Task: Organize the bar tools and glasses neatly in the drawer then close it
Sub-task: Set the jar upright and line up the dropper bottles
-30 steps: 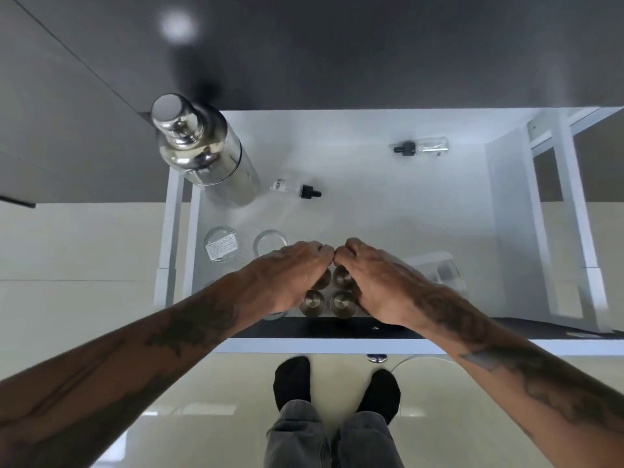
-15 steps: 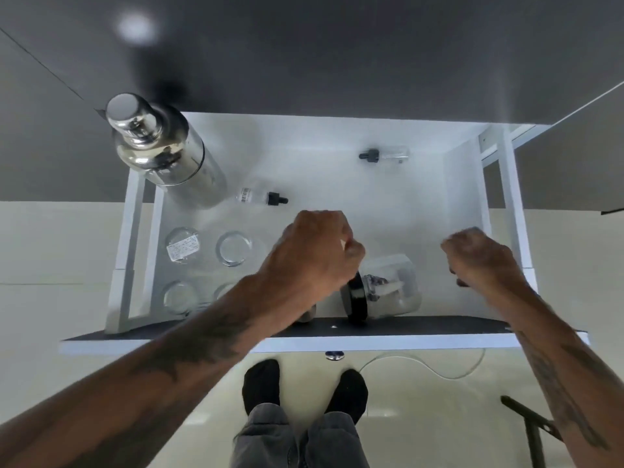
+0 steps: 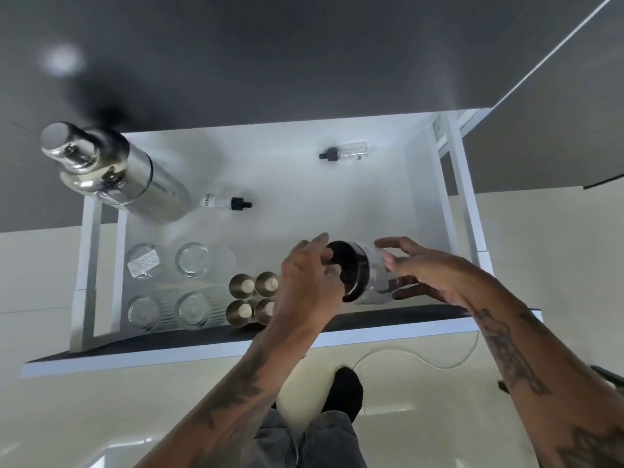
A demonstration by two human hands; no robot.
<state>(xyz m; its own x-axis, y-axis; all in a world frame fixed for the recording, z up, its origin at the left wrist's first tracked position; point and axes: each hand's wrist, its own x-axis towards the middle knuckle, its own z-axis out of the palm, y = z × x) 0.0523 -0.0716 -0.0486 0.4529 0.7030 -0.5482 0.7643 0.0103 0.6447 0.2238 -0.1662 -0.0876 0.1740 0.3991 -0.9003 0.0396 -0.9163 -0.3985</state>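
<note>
Half a second ago my right hand [image 3: 427,271] hung closed and apart at the right of the drawer [image 3: 337,170]; now it has come in with fingers spread loose beside the clear body of the jar [image 3: 366,275], and I cannot tell whether it touches the glass. My left hand [image 3: 309,275] has shifted from above the jar's lid onto it: my fingers curl on the black lid [image 3: 349,268] and grasp it, with the jar lying on its side just right of centre in the frame, near the drawer's dark front edge.

The four steel cups [image 3: 253,298], which my left arm mostly covered before, now show as a tight square just left of my left hand. Four glasses [image 3: 175,285] stand in a square at lower left of the drawer; one bears a white sticker whose print is too small to read. The shaker [image 3: 111,170] stands at upper left. One dropper bottle [image 3: 224,202] beside it carries a small barcode-like label; another dropper bottle [image 3: 344,152] lies at upper right, its marking unreadable
</note>
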